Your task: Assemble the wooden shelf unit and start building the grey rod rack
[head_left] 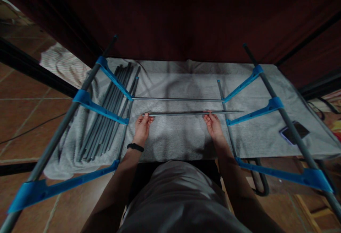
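A thin grey metal rod (178,113) lies level across the space between my two hands. My left hand (143,123) pinches it near its left end, and my right hand (212,122) grips it farther along, with the right end sticking out past the fingers. On either side stand frames of grey tubes with blue plastic brackets: the left bracket (102,110) is near my left hand, the right bracket (253,112) near my right. Just beyond the held rod, a fixed crossbar (177,99) joins the two frames.
Several loose grey tubes (106,112) lie in a bundle on the grey cloth (183,140) at the left. A phone (294,132) rests on the cloth behind the right upright. A dark red panel (181,20) rises at the back. A cable (32,128) crosses the tiled floor.
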`<action>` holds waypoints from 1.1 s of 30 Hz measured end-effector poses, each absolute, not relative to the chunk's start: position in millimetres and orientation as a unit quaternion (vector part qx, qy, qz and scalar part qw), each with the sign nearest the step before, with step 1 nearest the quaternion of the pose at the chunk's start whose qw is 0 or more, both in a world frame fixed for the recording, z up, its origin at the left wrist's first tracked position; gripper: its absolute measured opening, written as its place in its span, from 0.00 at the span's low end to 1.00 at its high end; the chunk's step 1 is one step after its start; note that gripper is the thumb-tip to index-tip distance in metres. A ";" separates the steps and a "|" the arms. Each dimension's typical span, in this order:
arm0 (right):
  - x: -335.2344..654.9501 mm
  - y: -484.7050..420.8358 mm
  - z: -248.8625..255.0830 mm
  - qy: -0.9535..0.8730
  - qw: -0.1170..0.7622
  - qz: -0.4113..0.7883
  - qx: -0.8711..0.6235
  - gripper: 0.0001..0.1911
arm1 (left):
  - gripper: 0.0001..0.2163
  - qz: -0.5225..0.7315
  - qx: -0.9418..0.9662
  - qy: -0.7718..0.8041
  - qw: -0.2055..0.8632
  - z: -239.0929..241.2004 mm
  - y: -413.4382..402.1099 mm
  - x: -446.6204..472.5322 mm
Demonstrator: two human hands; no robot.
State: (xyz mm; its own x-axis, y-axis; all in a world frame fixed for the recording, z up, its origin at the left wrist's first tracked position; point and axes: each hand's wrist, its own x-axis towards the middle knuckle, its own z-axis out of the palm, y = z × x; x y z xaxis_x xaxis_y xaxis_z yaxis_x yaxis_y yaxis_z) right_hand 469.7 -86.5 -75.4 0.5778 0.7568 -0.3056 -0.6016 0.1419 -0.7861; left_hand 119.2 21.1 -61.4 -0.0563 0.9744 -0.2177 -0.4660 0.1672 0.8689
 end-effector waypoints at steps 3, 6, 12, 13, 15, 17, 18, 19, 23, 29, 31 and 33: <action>469.3 -86.7 -74.5 -0.080 0.750 0.456 -0.472 0.06 | 0.15 0.573 0.290 0.442 0.625 -61.5 21.0 118.8; 469.6 -86.5 -73.9 -0.079 0.749 0.464 -0.467 0.06 | 0.15 0.572 0.287 0.441 0.630 -62.8 21.5 117.8; 470.4 -86.4 -74.0 -0.075 0.746 0.463 -0.473 0.08 | 0.16 0.568 0.282 0.445 0.632 -63.3 21.8 115.6; 470.4 -86.5 -74.2 -0.077 0.744 0.465 -0.473 0.08 | 0.16 0.565 0.286 0.445 0.633 -62.6 21.5 115.2; 470.1 -86.9 -74.7 -0.082 0.743 0.467 -0.472 0.09 | 0.17 0.559 0.289 0.442 0.638 -60.9 20.7 114.6; 469.8 -87.2 -75.3 -0.086 0.743 0.468 -0.470 0.10 | 0.18 0.556 0.289 0.439 0.644 -60.0 20.2 114.3; 469.8 -87.2 -75.7 -0.088 0.744 0.467 -0.470 0.10 | 0.18 0.557 0.288 0.438 0.644 -60.1 20.2 114.2; 469.8 -87.0 -76.0 -0.089 0.743 0.467 -0.471 0.10 | 0.18 0.556 0.286 0.439 0.645 -60.5 20.4 114.3; 470.4 -86.1 -76.7 -0.085 0.744 0.467 -0.471 0.08 | 0.16 0.562 0.260 0.450 0.644 -63.1 22.1 116.0; 471.7 -85.8 -76.7 -0.069 0.755 0.463 -0.460 0.07 | 0.20 0.587 0.232 0.459 0.626 -62.8 23.1 117.7; 471.7 -86.2 -76.6 -0.072 0.758 0.459 -0.458 0.08 | 0.20 0.587 0.240 0.461 0.621 -63.5 23.5 117.0; 471.2 -86.4 -76.4 -0.075 0.761 0.456 -0.456 0.07 | 0.20 0.585 0.251 0.460 0.618 -65.2 24.0 115.9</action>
State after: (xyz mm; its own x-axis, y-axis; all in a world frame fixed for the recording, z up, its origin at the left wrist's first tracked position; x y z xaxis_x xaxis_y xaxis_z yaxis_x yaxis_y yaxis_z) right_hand 471.2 -86.4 -76.4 0.5734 0.7617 -0.3017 -0.6253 0.1690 -0.7619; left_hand 115.9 24.0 -65.2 -0.1095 0.9550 -0.2757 -0.4930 0.1887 0.8493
